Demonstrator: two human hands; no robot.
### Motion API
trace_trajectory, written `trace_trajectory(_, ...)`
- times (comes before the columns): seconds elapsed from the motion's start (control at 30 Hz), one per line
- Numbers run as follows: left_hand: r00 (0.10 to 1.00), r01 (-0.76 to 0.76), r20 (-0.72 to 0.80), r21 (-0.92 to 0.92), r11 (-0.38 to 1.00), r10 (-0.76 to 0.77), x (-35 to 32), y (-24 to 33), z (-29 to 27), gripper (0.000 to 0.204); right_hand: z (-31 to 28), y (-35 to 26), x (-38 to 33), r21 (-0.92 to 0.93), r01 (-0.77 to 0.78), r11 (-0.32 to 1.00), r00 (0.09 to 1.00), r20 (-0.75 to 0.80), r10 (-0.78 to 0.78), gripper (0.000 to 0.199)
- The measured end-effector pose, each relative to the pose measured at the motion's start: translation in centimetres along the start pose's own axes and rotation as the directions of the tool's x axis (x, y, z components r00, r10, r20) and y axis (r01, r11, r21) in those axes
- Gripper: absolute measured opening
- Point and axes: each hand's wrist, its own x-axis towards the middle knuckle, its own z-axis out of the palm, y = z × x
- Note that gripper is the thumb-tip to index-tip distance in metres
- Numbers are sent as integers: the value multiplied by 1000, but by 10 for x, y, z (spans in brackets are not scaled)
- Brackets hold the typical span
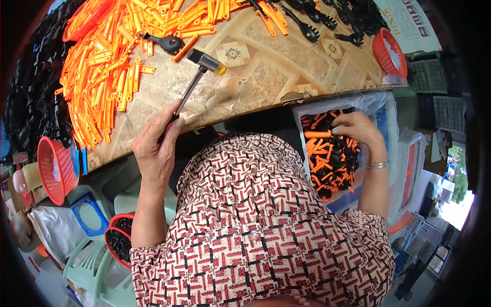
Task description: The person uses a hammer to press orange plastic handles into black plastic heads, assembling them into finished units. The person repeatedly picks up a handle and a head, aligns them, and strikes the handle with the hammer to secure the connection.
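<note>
My left hand [156,135] is closed around the handle of a small mallet [206,62], whose head has one black face and one yellow face. The mallet head is over the table near its front edge. To the right, my right hand [358,128] is over a plastic-lined bin [378,115] beside the table. Its fingers are closed at the black end of a kitchen utensil with an orange handle [318,134]. Beneath it, the bin holds many black utensils with orange handles [327,163], lying jumbled.
Loose orange handles [102,71] cover the table's left side. A black utensil head [171,45] lies beside them. More black utensil heads [307,25] are at the far right, near a red basket [391,53]. Another red basket [53,169] stands left; a red tub of black pieces [120,238] is below.
</note>
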Motion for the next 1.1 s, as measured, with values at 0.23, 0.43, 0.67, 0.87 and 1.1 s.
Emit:
trace_trajectory(0.23, 979, 175, 117, -83, 981, -165, 15, -9, 8, 34, -75, -63, 78, -200, 274, 941, 625, -706, -333, 19)
trace_trajectory(0.43, 948, 312, 53, -362, 878, -314, 10, 2, 6, 34, -129, -126, 205, -743, 391, 542, 304, -452, -839, 6)
trace_trajectory(0.67, 870, 489, 123, -343, 802, -478, 30, 11, -7, 31, -137, -149, 215, -761, 513, 396, 185, -353, -917, 8)
trace_trajectory(0.87, 998, 30, 41, 159, 987, -37, 105, 20, 8, 25, -105, -154, 176, -177, 848, 500, 155, -819, -553, 16)
trace_trajectory(1.1, 916, -379, 158, 641, 667, 369, 170, -16, 86, 42, -41, -133, 96, 34, 708, 706, 483, -752, -448, 25)
